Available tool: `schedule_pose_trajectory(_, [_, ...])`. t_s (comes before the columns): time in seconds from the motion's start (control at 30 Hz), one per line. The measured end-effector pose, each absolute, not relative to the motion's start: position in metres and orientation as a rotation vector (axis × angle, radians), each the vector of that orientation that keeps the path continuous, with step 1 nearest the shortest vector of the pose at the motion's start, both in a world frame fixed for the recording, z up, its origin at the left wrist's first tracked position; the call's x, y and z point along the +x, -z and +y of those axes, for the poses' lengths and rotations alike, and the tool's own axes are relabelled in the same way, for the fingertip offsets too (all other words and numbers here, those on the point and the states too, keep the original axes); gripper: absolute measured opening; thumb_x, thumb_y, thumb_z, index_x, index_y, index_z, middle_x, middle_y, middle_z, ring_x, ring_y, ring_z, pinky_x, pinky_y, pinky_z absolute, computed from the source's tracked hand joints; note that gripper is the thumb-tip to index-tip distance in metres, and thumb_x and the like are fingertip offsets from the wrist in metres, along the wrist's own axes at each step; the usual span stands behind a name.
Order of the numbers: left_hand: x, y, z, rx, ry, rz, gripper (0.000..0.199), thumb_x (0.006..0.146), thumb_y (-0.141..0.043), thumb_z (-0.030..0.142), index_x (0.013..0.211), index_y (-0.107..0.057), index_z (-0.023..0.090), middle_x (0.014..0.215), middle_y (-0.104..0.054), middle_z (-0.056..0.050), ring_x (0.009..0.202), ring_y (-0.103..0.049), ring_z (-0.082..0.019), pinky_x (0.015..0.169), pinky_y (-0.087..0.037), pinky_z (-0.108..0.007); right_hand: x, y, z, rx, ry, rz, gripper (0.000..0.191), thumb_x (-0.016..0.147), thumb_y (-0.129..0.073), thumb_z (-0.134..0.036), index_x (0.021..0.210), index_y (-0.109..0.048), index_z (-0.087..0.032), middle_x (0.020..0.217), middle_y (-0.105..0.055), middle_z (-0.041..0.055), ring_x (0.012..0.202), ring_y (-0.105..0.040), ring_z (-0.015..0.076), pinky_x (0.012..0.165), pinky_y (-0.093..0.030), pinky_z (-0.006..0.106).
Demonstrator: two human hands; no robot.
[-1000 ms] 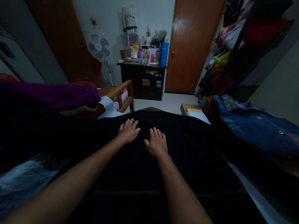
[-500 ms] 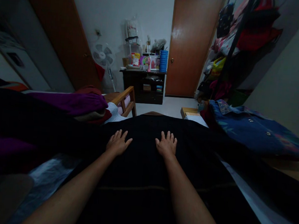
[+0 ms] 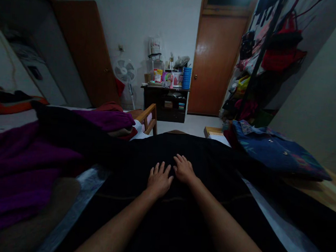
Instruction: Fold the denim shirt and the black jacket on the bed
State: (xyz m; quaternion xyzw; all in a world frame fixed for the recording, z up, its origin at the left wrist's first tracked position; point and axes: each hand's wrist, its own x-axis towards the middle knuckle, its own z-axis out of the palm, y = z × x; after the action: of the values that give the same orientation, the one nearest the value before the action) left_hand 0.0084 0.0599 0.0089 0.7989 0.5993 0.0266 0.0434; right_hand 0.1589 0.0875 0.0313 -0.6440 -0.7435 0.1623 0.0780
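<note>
A black long-sleeved garment lies spread out face down or face up, I cannot tell which, with its sleeves stretched to both sides. On its middle rests my left hand, palm down with the fingers apart. My right hand lies flat on the cloth close beside it, a little farther from me, its fingers stretched out. Neither hand grips anything. A thin brownish line crosses the garment beneath my forearms.
Purple clothing is heaped at the left. To the right lies a folded blue denim garment. Beyond are a wooden armrest, a fan, a dark cabinet and a closed door. Bags hang at the right.
My left hand has slid right across the black cloth, toward my right hand. The right hand has shifted slightly and turned its fingers leftward. The camera view has tilted up a little.
</note>
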Motion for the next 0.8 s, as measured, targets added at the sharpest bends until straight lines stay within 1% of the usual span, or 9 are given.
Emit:
schedule_pose_trajectory(0.07, [-0.001,-0.006,0.057,2.475,-0.113,1.811,0.060,0.091,-0.031,0.054,0.145,-0.037,0.028,0.155,-0.031,-0.006,0.142,-0.025,-0.029,0.113,-0.024,-0.050,0.153,-0.026,0.071,-1.861,-0.457,-2.297,0.053,0.095,-0.034,-0.041,0.146,-0.034,-0.026,0.158,-0.022,0.0028,0.145,-0.015,0.0206,0.114,-0.014,0.044])
schedule_pose_trajectory(0.2, [-0.024,-0.004,0.052,2.463,-0.129,1.840,0.066,0.090,-0.028,0.060,0.147,-0.035,0.027,0.155,-0.028,-0.006,0.143,-0.023,-0.029,0.114,-0.022,-0.050,0.169,-0.016,0.056,-2.127,-0.382,-2.138,0.063,0.094,-0.030,-0.055,0.149,-0.028,-0.025,0.158,-0.019,0.0040,0.145,-0.011,0.0224,0.114,-0.011,0.044])
schedule_pose_trajectory(0.37, [-0.049,-0.012,0.041,2.392,-0.060,1.952,0.069,0.088,-0.029,0.065,0.146,-0.037,0.028,0.155,-0.030,-0.007,0.142,-0.021,-0.038,0.112,-0.024,-0.052,0.213,-0.015,0.052,-2.357,-0.324,-1.968,0.062,0.095,-0.027,-0.052,0.150,-0.026,-0.023,0.159,-0.016,0.0036,0.145,-0.010,0.0247,0.114,-0.010,0.044])
schedule_pose_trajectory(0.43, [-0.052,-0.016,0.034,2.361,-0.022,2.011,0.066,0.089,-0.031,0.061,0.145,-0.038,0.027,0.154,-0.032,-0.008,0.141,-0.024,-0.039,0.111,-0.023,-0.055,0.219,-0.022,0.046,-2.422,-0.354,-1.939,0.062,0.096,-0.029,-0.048,0.150,-0.027,-0.020,0.159,-0.017,0.0054,0.145,-0.011,0.0256,0.114,-0.010,0.044])
schedule_pose_trajectory(0.5, [-0.048,-0.018,0.024,2.362,-0.030,2.033,0.063,0.090,-0.032,0.055,0.145,-0.038,0.025,0.154,-0.032,-0.009,0.141,-0.025,-0.037,0.111,-0.023,-0.056,0.210,-0.030,0.037,-2.449,-0.405,-1.915,0.061,0.095,-0.032,-0.045,0.149,-0.029,-0.017,0.158,-0.019,0.0069,0.145,-0.012,0.0280,0.114,-0.012,0.047])
schedule_pose_trajectory(0.57, [-0.037,-0.017,0.011,2.433,-0.117,1.983,0.062,0.091,-0.033,0.051,0.147,-0.033,0.025,0.156,-0.027,-0.009,0.142,-0.023,-0.032,0.112,-0.022,-0.055,0.191,-0.037,0.023,-2.349,-0.418,-1.958,0.059,0.095,-0.033,-0.043,0.148,-0.032,-0.017,0.157,-0.021,0.0064,0.144,-0.013,0.0293,0.113,-0.012,0.051])
schedule_pose_trajectory(0.63, [-0.024,-0.012,-0.003,2.522,-0.207,1.885,0.060,0.092,-0.032,0.047,0.149,-0.029,0.026,0.157,-0.023,-0.007,0.143,-0.022,-0.028,0.113,-0.023,-0.052,0.167,-0.039,0.006,-2.093,-0.359,-2.101,0.058,0.094,-0.032,-0.040,0.148,-0.032,-0.019,0.158,-0.020,0.0034,0.145,-0.012,0.0263,0.114,-0.011,0.049])
schedule_pose_trajectory(0.7, [-0.015,-0.006,-0.017,2.571,-0.228,1.816,0.056,0.094,-0.031,0.044,0.147,-0.032,0.028,0.156,-0.027,-0.005,0.143,-0.024,-0.026,0.113,-0.024,-0.051,0.148,-0.036,-0.012,-1.897,-0.388,-2.214,0.056,0.095,-0.031,-0.040,0.147,-0.033,-0.021,0.157,-0.023,0.0016,0.144,-0.016,0.0236,0.115,-0.012,0.048])
schedule_pose_trajectory(0.8, [-0.014,0.002,-0.031,2.621,-0.236,1.792,0.052,0.096,-0.027,0.043,0.143,-0.040,0.028,0.153,-0.035,-0.005,0.141,-0.029,-0.026,0.112,-0.024,-0.052,0.139,-0.027,-0.033,-1.869,-0.441,-2.249,0.058,0.094,-0.031,-0.047,0.146,-0.036,-0.023,0.156,-0.025,0.0027,0.143,-0.020,0.0245,0.114,-0.014,0.047])
